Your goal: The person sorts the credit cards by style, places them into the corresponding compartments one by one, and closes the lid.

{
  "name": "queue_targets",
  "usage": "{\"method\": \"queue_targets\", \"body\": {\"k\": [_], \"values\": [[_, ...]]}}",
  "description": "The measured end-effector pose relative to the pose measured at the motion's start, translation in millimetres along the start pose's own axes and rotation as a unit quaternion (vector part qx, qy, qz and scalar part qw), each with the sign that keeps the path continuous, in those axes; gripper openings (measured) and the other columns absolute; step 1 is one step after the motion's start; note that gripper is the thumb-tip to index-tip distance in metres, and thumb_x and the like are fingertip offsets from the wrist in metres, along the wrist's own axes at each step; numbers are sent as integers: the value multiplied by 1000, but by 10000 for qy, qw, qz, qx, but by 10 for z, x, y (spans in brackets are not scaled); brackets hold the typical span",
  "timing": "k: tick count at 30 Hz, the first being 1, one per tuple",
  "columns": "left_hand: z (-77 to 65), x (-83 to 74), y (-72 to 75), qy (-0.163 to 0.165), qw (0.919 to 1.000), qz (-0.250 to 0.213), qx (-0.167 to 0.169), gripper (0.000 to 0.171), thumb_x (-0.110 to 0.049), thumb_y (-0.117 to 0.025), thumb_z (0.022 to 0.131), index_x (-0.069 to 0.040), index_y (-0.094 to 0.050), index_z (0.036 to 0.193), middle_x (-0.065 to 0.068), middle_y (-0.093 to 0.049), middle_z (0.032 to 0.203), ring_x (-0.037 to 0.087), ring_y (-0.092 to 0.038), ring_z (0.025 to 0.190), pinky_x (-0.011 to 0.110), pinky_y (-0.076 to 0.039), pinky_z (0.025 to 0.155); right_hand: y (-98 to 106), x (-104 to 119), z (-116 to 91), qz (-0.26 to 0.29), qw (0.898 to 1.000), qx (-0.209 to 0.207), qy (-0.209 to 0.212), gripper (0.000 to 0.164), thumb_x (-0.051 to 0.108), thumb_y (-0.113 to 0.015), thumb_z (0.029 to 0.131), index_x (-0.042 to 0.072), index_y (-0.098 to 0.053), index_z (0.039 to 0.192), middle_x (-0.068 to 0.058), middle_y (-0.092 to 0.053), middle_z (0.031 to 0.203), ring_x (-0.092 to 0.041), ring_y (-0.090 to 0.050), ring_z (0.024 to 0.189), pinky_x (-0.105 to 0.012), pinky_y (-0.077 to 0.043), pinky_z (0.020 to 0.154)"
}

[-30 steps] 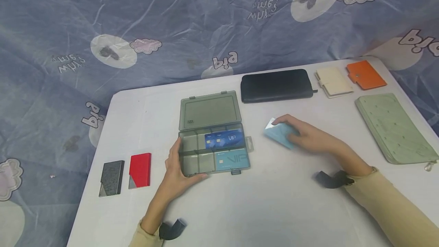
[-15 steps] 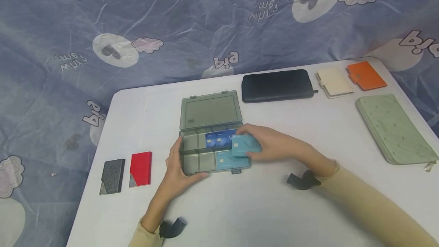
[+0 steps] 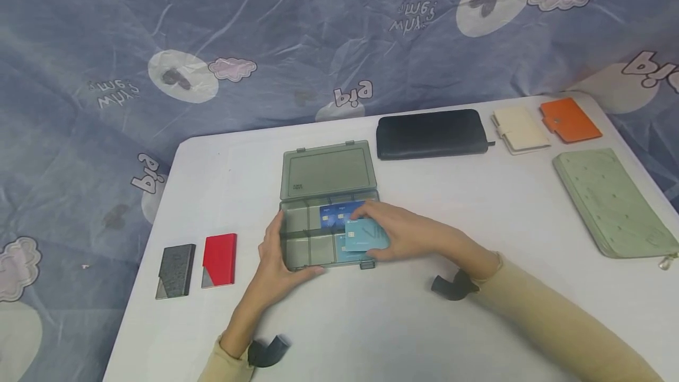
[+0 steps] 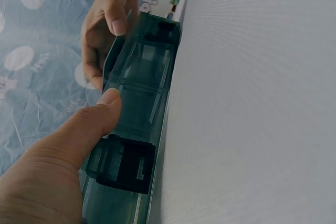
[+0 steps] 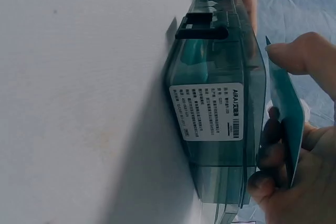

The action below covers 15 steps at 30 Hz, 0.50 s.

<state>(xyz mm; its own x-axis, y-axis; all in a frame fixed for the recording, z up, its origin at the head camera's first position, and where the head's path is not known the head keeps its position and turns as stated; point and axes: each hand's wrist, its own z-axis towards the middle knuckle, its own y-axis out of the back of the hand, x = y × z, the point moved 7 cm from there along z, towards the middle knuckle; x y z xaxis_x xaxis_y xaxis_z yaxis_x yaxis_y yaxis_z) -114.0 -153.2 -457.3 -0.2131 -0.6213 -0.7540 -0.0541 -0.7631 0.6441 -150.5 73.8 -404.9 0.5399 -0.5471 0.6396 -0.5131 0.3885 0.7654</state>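
Note:
A translucent green plastic compartment box [image 3: 295, 250] lies on the white table with its lid [image 3: 329, 173] folded back. My left hand [image 3: 273, 264] holds its left end, fingers along the side and thumb against the front wall. Between thumb and fingers, my right hand [image 3: 408, 233] pinches a light blue card [image 3: 365, 236] close over the right front compartment. Under it, another light blue card [image 3: 340, 250] lies in that compartment, partly covered. Dark blue cards [image 3: 331, 217] lie in the back row, partly hidden by the right hand. A white label [image 5: 209, 111] shows on the box's right end.
A red card case [image 3: 223, 255] and a dark grey card case [image 3: 177, 270] lie left of the box. A black wallet [image 3: 432, 134] lies behind it. Toward the right edge are a cream card holder [image 3: 520, 128], an orange card holder [image 3: 572, 121] and a green zip wallet [image 3: 612, 202].
My right hand has carried the light blue card leftward from the table to above the box's right front compartment. The left hand has stayed on the box.

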Motion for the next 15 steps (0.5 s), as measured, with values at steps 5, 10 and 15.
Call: {"method": "queue_targets", "body": {"k": [5, 10, 15], "values": [[-4, 0, 2, -53, 10000, -1, -19, 123, -54, -80, 60, -18, -6, 150, 6, -18, 151, 22, -23, 132, 51, -18, 98, 12, 63, 21, -215, 9993, -211, 213, 61, 31, -75, 73, 20, -45, 125, 9, -49, 120, -10, -43, 108, -31, -41, 90], [-5, -6, 10, -88, 9999, 4, -49, 123, -54, -81, 60, -17, -6, 150, 5, -18, 151, 20, -23, 132, 51, -17, 99, -12, 160, 85, -507, 9954, -526, 619, 59, 32, -76, 70, 17, -49, 121, 8, -50, 113, -12, -38, 107, -33, -34, 88], [3, -9, 3, -97, 9999, -7, -30, 124, -54, -81, 59, -17, -5, 150, 5, -17, 152, 21, -22, 133, 51, -16, 99, -73, 172, 139, -746, 9928, -586, 736, 56, 36, -74, 70, 17, -51, 118, 6, -48, 115, -16, -35, 114, -35, -31, 90]]}}
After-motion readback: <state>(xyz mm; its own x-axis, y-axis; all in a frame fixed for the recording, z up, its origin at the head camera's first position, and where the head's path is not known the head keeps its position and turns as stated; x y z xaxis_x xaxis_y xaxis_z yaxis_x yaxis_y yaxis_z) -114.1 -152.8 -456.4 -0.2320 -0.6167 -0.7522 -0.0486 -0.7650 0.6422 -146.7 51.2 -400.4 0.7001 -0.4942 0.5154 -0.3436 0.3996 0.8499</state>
